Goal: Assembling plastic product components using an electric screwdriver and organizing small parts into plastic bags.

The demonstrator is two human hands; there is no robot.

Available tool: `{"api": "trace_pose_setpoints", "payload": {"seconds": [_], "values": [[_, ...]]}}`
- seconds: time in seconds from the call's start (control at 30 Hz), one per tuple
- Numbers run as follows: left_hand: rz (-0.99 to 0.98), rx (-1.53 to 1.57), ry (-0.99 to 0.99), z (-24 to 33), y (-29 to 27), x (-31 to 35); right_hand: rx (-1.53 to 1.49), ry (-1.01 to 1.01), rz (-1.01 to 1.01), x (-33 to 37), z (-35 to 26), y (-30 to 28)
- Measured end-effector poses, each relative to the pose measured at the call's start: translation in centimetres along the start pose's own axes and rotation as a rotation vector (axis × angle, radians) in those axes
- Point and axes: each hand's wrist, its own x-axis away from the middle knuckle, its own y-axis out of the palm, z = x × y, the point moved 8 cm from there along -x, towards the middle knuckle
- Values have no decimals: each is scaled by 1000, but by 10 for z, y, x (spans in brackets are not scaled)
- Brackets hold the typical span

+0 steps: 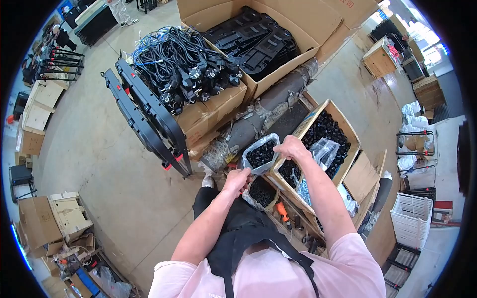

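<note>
In front of me is a clear plastic bag [275, 136] with its mouth spread wide and small black parts [261, 153] inside. My left hand [237, 180] pinches its near left edge. At its right edge, my right hand [292, 147] has its fingers closed on the plastic. Just below the bag stands a smaller lined container [262, 192] of tiny black pieces. To the right, a carton [354, 133] holds more black parts, with a crumpled clear bag [324, 152] lying on them.
An orange-handled tool [282, 212] lies beside the small container. Beyond the bag runs a thick grey roll [271, 113]. Farther off are a box heaped with black plug cables [184, 69], a carton of black plastic panels [251, 37], and long black frames [144, 111] leaning at the left.
</note>
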Motion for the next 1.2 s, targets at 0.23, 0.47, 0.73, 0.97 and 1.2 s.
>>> {"api": "trace_pose_setpoints", "payload": {"seconds": [0.23, 0.47, 0.73, 0.97, 1.2], "values": [[-89, 369, -55, -10, 25, -7, -59, 18, 73, -38, 51, 32], [-50, 855, -113, -42, 25, -17, -941, 315, 251, 11, 36, 52], [-69, 1192, -59, -46, 47, -26, -1382, 532, 306, -3, 64, 80], [-177, 1410, -48, -31, 59, -30, -1000, 421, 329, -2, 45, 65], [-126, 1283, 23, -31, 51, -31, -970, 284, 341, -6, 40, 71]]}}
